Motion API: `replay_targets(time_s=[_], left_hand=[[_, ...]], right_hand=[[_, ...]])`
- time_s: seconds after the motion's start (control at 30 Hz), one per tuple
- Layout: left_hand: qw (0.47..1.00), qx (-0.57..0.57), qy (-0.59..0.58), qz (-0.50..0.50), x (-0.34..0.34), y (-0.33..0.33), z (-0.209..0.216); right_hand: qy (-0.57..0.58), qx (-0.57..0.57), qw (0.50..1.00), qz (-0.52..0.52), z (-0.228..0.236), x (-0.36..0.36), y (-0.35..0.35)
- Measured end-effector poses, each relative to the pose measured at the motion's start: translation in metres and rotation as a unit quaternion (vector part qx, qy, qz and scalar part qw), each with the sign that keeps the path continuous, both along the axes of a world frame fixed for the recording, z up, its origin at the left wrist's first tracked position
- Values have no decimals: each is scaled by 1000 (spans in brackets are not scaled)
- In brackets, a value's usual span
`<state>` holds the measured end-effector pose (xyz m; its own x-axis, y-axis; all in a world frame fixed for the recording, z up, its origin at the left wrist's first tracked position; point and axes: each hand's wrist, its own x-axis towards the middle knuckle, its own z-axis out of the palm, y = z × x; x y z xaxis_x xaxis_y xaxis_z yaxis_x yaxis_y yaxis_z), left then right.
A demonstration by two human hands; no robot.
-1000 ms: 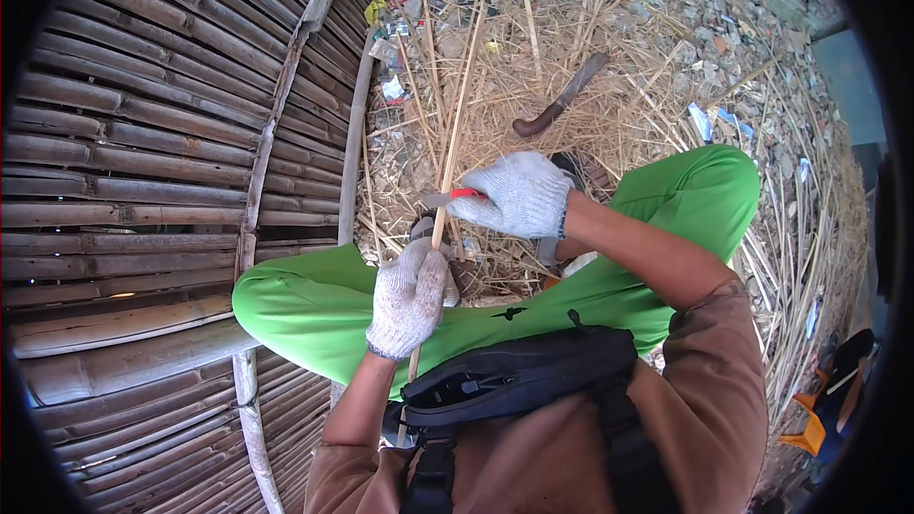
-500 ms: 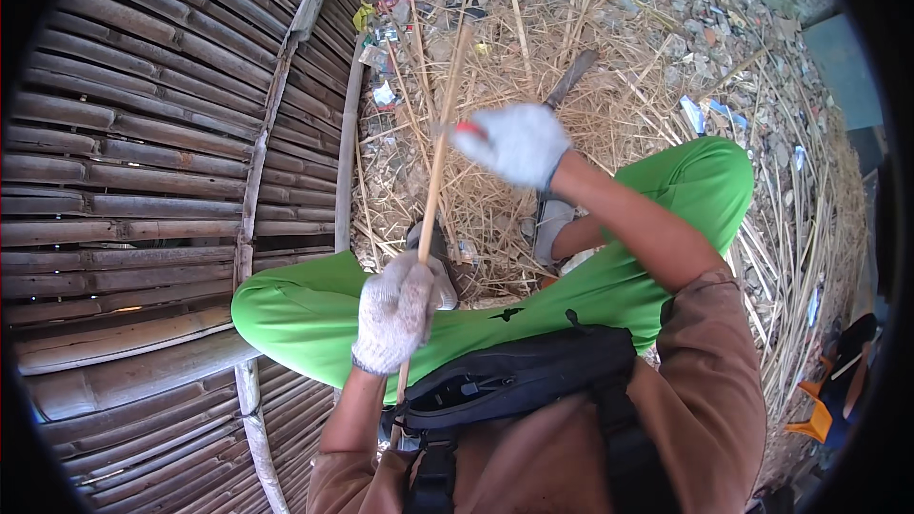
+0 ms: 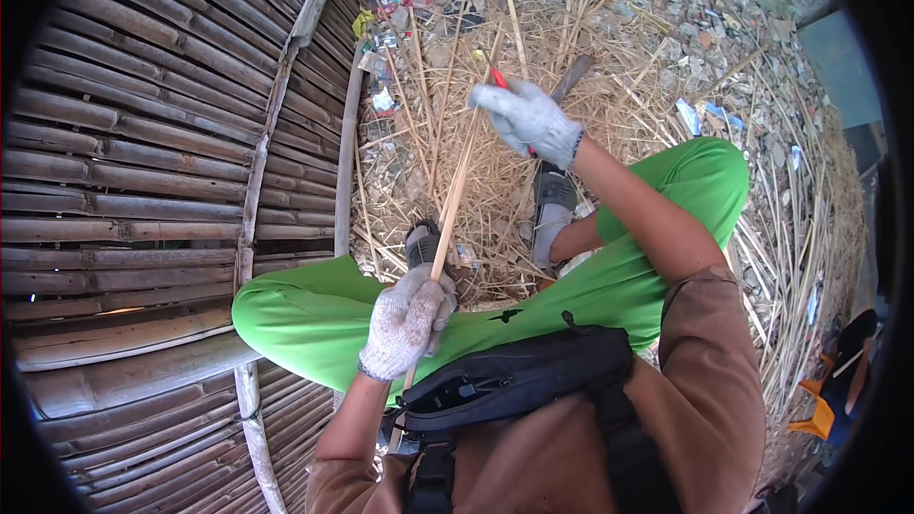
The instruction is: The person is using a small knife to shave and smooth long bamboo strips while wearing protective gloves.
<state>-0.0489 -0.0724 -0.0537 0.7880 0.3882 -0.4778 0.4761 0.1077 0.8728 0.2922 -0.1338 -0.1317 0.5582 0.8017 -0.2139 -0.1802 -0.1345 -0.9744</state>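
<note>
In a white knitted glove, my left hand [image 3: 407, 321] is closed round a long, pale bamboo strip [image 3: 449, 233]. The strip slants up and away from my lap, and its lower end runs down beside the black waist bag [image 3: 514, 381]. Farther along, my gloved right hand [image 3: 530, 121] is closed on a slim red-handled knife [image 3: 501, 80], at the strip's far part. Fingers hide most of the knife, so its blade is hard to make out. Whether the right fingers also press on the strip I cannot tell.
A slatted bamboo platform [image 3: 152, 171] fills the left side. Shavings [image 3: 514, 200] and thin strips cover the ground between my feet, where a dark, flat-bladed tool [image 3: 573, 76] lies. Rubble and litter [image 3: 690, 57] spread beyond; more strips [image 3: 790, 257] lie at right.
My right hand has moved slightly away from me and to the right, and more of the red handle shows. The strip leans farther right; my left hand keeps its grip.
</note>
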Motion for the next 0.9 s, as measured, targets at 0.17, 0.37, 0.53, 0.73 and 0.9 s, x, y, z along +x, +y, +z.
replay_targets(time_s=[0.17,0.37,0.53,0.73,0.9], left_hand=[[994,-98,-40,27,24,2,-15],[978,-109,-122,132,45,20,-25],[979,-81,-118,143,44,30,-26],[989,29,-108,99,42,19,-36],[996,29,-56,62,33,7,-22]], right_hand=[[108,46,992,50,0,-30,4],[-115,26,986,119,-9,-54,-8],[-451,-124,854,230,28,-75,-26],[-525,-162,803,231,35,-71,-19],[-521,-210,819,114,29,-38,-10]])
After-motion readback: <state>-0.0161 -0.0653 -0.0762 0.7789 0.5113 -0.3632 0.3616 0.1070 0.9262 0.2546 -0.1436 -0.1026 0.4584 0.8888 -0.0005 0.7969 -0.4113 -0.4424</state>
